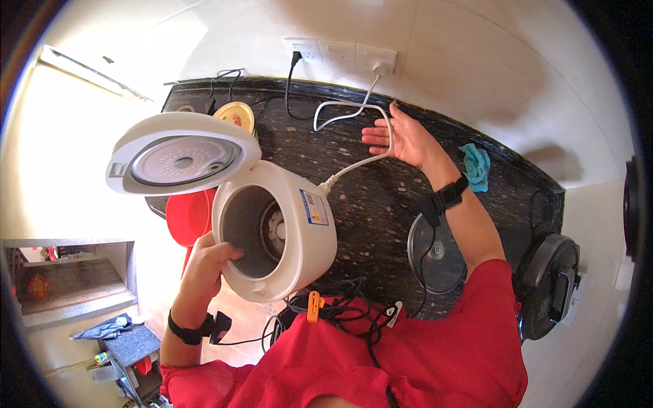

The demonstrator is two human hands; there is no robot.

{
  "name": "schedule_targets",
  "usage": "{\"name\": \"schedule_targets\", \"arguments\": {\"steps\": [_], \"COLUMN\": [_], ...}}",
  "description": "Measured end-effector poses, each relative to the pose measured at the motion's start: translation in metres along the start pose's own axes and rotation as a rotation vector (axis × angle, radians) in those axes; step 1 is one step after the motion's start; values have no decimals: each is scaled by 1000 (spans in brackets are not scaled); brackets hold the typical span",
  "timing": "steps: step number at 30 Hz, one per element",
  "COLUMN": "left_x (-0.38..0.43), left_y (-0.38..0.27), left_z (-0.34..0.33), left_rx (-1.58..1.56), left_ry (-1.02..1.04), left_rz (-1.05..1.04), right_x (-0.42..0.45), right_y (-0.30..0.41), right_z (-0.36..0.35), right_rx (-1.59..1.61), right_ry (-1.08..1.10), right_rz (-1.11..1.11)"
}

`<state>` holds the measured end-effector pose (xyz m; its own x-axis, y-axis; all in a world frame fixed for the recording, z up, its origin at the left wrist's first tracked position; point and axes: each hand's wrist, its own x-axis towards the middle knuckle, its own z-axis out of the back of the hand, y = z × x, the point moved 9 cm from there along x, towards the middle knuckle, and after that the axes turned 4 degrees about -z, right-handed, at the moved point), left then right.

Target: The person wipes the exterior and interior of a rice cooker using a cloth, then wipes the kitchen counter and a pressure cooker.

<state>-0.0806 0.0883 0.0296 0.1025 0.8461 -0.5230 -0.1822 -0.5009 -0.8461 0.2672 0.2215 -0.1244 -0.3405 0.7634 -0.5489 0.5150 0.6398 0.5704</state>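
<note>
A white rice cooker (314,245) is tilted so that its mouth faces me. Its hinged lid (153,122) stands raised, and the bare heating plate (278,229) shows inside, with no inner pot. My left hand (206,262) grips the cooker's rim, thumb inside the cavity and fingers outside. A white power cord (352,166) runs from the cooker's back to a plug (379,69) in the wall socket. My right hand (403,135) is spread above the back of the counter, palm showing. The cord crosses in front of its palm; whether they touch cannot be told.
The dark speckled countertop (367,224) runs along the tiled wall. On it are a glass lid (436,250), a teal cloth (475,166) and a round tin (235,115). A red plastic vessel (186,219) is behind the cooker. Black cables (352,311) hang at my chest.
</note>
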Motion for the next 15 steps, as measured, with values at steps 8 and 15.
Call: {"name": "schedule_targets", "arguments": {"steps": [8,15], "left_x": [35,104], "left_y": [23,50], "left_z": [-15,-65], "left_rx": [175,248], "left_ry": [-34,48], "left_rz": [-102,-59], "right_x": [-16,-26], "right_y": [60,89], "right_z": [-1,5], "right_rx": [-61,-517], "right_ry": [117,-71], "right_rz": [327,423]}}
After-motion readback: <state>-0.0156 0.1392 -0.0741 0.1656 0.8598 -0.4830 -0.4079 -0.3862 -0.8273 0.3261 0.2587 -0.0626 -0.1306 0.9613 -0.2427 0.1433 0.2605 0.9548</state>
